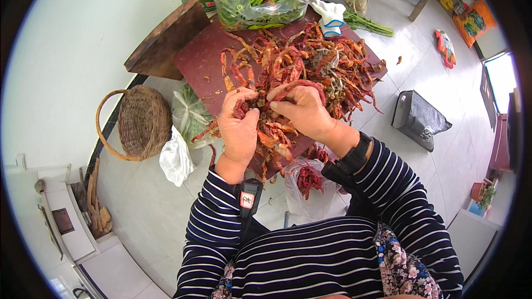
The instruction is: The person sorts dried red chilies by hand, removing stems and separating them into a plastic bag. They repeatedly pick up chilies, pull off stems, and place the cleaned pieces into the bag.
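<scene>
A large tangle of dried red chili peppers [286, 62] is heaped on a dark red tabletop [199, 58]. My left hand [239, 126] grips a wrinkled chili between thumb and bent fingers at the heap's near side. Close beside it, my right hand [301, 112] pinches at the chilies with thumb and forefinger, and a long red chili [305, 85] lies across its fingers. The fingertips of both hands nearly meet over the stems. Below the near table edge, a clear plastic bag [293, 176] holds more dark red dried chilies [309, 178].
A bag of green peppers [259, 4] and white gloves [330, 12] sit at the table's far side. To the left are a wooden board [168, 41], a wicker basket [143, 122] and a white bag [176, 158]. A black bag [419, 120] stands on the floor at right.
</scene>
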Demonstrator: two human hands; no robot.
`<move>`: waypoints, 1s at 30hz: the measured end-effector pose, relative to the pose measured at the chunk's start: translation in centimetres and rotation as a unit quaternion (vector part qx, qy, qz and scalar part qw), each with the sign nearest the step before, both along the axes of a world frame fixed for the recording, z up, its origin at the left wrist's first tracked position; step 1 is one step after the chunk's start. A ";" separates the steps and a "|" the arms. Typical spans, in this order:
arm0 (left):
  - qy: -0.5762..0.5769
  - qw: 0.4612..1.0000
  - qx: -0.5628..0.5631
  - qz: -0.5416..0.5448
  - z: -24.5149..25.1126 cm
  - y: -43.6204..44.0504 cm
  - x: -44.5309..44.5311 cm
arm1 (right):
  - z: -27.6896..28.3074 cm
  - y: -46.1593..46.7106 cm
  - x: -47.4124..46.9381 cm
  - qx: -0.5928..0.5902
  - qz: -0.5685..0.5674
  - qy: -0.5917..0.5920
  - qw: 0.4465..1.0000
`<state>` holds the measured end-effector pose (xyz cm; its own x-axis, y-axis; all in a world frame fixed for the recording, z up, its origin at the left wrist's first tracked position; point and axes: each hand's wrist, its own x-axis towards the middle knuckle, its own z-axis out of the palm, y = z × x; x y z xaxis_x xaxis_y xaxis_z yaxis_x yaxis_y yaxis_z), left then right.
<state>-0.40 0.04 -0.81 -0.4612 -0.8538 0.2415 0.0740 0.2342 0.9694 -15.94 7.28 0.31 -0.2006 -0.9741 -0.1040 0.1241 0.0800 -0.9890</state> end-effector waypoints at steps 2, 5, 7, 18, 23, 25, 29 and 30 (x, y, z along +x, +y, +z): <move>0.023 1.000 0.004 0.015 0.1 0.0 0.0 | -0.1 0.0 -0.3 0.040 -0.007 -0.056 0.998; 0.021 1.000 -0.020 0.005 0.3 0.2 0.0 | -0.4 0.0 -0.6 0.069 -0.028 -0.198 0.977; -0.009 0.999 -0.027 -0.015 0.5 0.3 0.0 | -0.6 0.0 -0.7 0.071 -0.044 -0.263 0.961; -0.122 0.985 -0.124 -0.011 -0.4 0.6 -0.2 | -1.4 -0.1 -0.8 0.057 0.000 -0.377 0.925; -0.078 0.991 -0.110 -0.026 -0.5 0.8 -0.1 | -1.5 -0.1 -1.2 0.053 0.038 -0.419 0.906; -0.055 0.992 -0.105 -0.031 -0.6 0.8 -0.1 | -1.5 -0.1 -1.3 0.047 0.047 -0.431 0.900; -0.041 0.994 -0.091 -0.037 -0.6 0.9 0.0 | -1.6 -0.1 -0.9 0.042 0.024 -0.429 0.902; -0.036 0.995 -0.085 -0.044 -0.6 0.8 0.0 | -1.6 -0.1 -0.9 0.041 0.010 -0.405 0.913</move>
